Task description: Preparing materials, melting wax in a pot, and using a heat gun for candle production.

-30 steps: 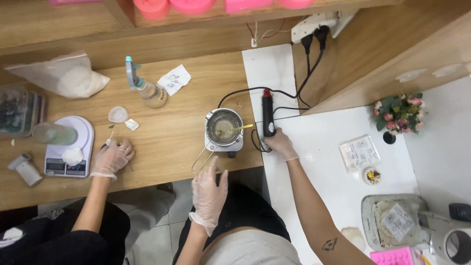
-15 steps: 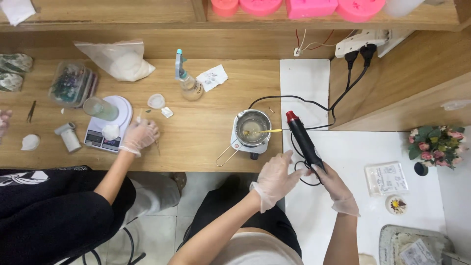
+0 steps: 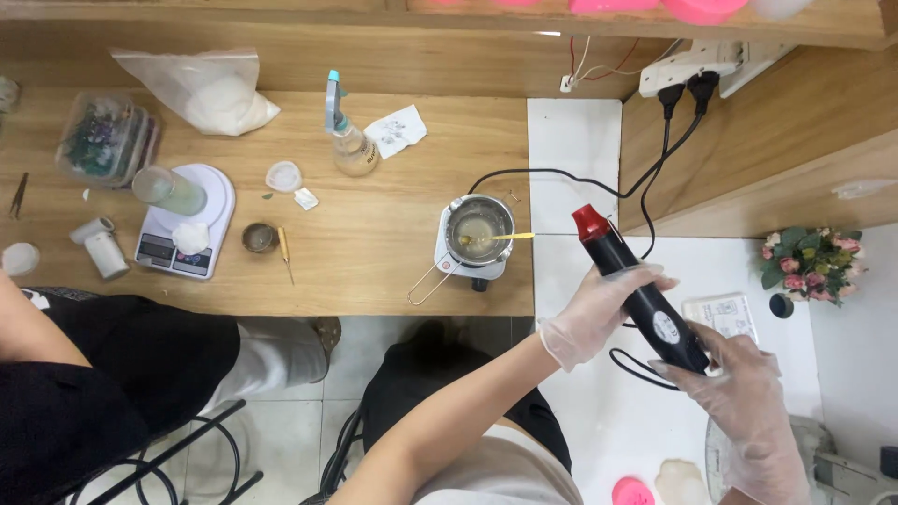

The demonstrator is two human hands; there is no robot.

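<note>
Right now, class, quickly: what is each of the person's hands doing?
Left hand: closed around the middle of the black heat gun.
Right hand: closed on the heat gun's rear end, by its cord.

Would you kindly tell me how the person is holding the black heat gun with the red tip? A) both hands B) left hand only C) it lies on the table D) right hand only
A: the left hand wraps the barrel of the heat gun, and the right hand grips its rear end.
</note>
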